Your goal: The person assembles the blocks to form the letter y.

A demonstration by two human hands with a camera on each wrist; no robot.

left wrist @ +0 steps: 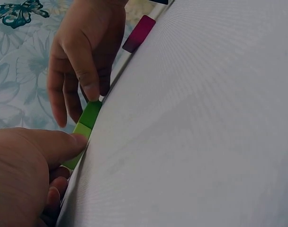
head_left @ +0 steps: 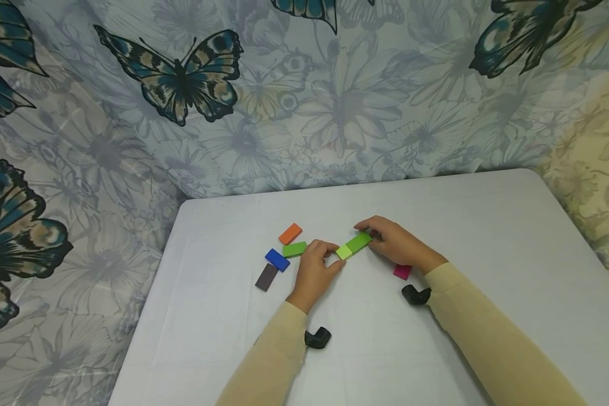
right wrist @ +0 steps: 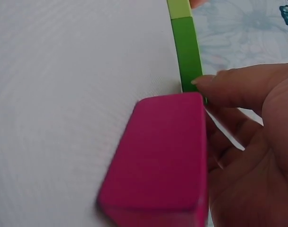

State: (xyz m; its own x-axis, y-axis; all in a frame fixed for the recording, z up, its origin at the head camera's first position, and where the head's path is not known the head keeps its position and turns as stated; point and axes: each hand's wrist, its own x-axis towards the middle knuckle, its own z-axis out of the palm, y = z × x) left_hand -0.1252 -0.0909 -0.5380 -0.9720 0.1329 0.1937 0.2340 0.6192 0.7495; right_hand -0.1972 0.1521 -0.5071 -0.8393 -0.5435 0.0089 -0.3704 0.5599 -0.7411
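In the head view, a light green block [head_left: 343, 252] and a green block [head_left: 359, 242] lie end to end in one slanting row. My left hand [head_left: 314, 272] pinches the light green block, its thumb [left wrist: 70, 144] on the near side. At the far end of the row, my right hand [head_left: 397, 243] holds the green block [right wrist: 187, 54] between thumb and fingers. Beneath the right wrist is a magenta block [head_left: 402, 272], large and close in the right wrist view.
Left of my left hand lie an orange block [head_left: 290, 233], a second green block [head_left: 293, 249], a blue block [head_left: 277, 260] and a dark brown block [head_left: 266, 277]. All are on a white-covered table [head_left: 223, 338]. Butterfly-patterned cloth [head_left: 309, 113] hangs behind it.
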